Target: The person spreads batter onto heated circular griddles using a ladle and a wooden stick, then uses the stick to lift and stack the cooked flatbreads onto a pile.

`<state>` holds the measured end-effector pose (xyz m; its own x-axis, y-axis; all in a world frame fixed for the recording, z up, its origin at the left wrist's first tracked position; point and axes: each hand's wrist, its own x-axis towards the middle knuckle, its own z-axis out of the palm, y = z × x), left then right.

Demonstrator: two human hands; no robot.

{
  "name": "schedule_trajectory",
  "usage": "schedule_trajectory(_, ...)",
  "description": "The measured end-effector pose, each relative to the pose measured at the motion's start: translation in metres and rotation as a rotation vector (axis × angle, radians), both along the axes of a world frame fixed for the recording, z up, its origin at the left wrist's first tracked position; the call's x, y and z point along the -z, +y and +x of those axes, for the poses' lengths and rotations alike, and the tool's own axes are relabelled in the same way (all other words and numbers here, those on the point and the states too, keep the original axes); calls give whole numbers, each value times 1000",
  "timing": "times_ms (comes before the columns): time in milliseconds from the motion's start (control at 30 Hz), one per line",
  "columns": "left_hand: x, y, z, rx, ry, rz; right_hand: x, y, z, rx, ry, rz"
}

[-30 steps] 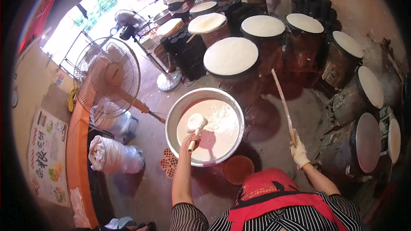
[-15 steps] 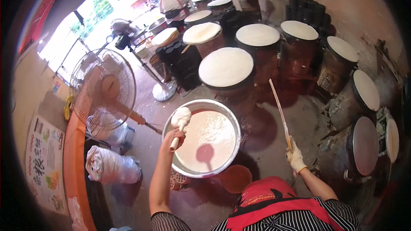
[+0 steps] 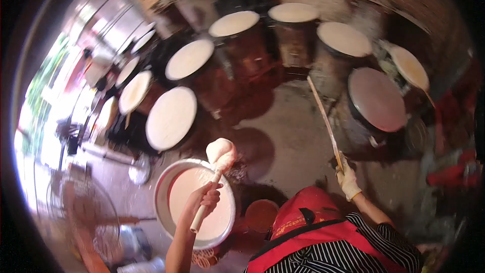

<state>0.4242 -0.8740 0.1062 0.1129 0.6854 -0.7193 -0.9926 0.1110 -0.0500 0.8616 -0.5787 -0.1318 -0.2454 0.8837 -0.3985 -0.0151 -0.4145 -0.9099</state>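
Observation:
My bare left hand (image 3: pixel 206 198) is closed round the pale handle of a ladle (image 3: pixel 221 154), whose bowl is heaped or coated with creamy batter. The ladle bowl hangs above the far right rim of a large metal basin (image 3: pixel 159 197), and pinkish-white batter (image 3: pixel 183 192) fills much of that basin. In a white work glove, my right hand (image 3: pixel 347 179) grips a long, thin wooden stick (image 3: pixel 324 116) by its near end. The stick slants up and away, its far tip pointing toward the drum stoves. No contact shows between the stick and any stove.
Several drum stoves curve round ahead, topped by round griddles with pale sheets such as the nearest left one (image 3: pixel 171 118). One griddle (image 3: pixel 377 98) at right looks reddish-grey. A caged fan (image 3: pixel 83 212) stands at left; a brown bucket (image 3: pixel 261 216) sits beside the basin.
My view has turned to the right, so stoves and basin shift left. The ladle has moved from over the batter to the basin's far right rim. Both hands keep their holds.

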Motion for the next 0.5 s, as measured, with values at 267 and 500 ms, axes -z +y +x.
schedule_trajectory(267, -34, 245, 91, 672, 796, 138, -58, -27, 155, 2, -474, 447)
schedule_trajectory(500, -69, 454, 236, 1003, 986, 409, -118, 82, 202, -16, -629, 920)
